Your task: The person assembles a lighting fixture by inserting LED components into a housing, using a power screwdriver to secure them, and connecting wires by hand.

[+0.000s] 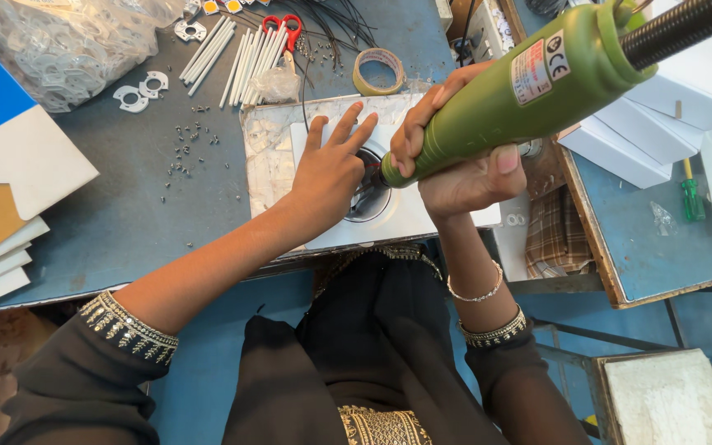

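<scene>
Gripping the green driver point(521, 91), your right hand point(463, 169) clamps it; left hand point(331, 169) lies flat, fingers spread, on the white square fitting point(422, 218).

right hand point(463, 161) gripping green electric screwdriver point(521, 91) — left hand point(331, 169) pressing white panel point(422, 216)

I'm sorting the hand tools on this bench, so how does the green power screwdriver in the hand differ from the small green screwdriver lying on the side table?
The green power screwdriver is thick and barrel-shaped, gripped by the right hand and tilted tip-down onto the white square fitting. The small green screwdriver is slim, lies flat and is untouched. The power one trails a black coiled cable; the small one has none. Both are green.
</scene>
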